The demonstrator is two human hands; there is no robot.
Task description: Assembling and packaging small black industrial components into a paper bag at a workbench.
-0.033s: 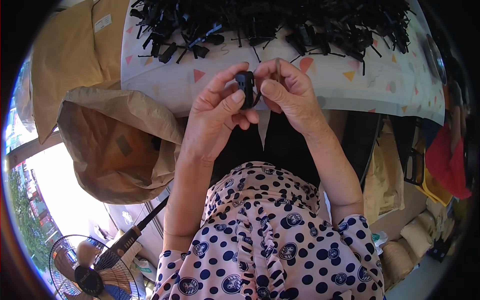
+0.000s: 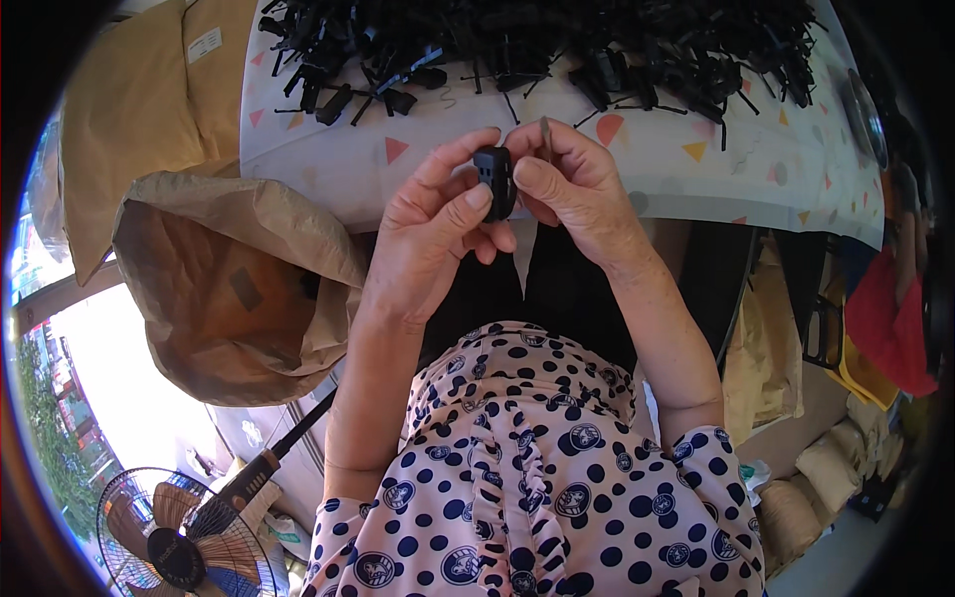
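Both my hands are raised together in front of the table edge and pinch one small black plastic part (image 2: 496,181). My left hand (image 2: 438,224) grips it from the left with thumb and fingers. My right hand (image 2: 577,194) holds its right side, with a thin grey metal piece (image 2: 545,129) sticking up between the fingertips. A big pile of similar black plastic parts (image 2: 537,50) lies on the table just beyond my hands.
The table has a white cloth with coloured triangles (image 2: 696,149). An open brown paper sack (image 2: 239,289) stands at my left, with cardboard boxes (image 2: 129,109) behind it. A floor fan (image 2: 179,542) is at lower left. Bags and sacks (image 2: 826,468) crowd the right.
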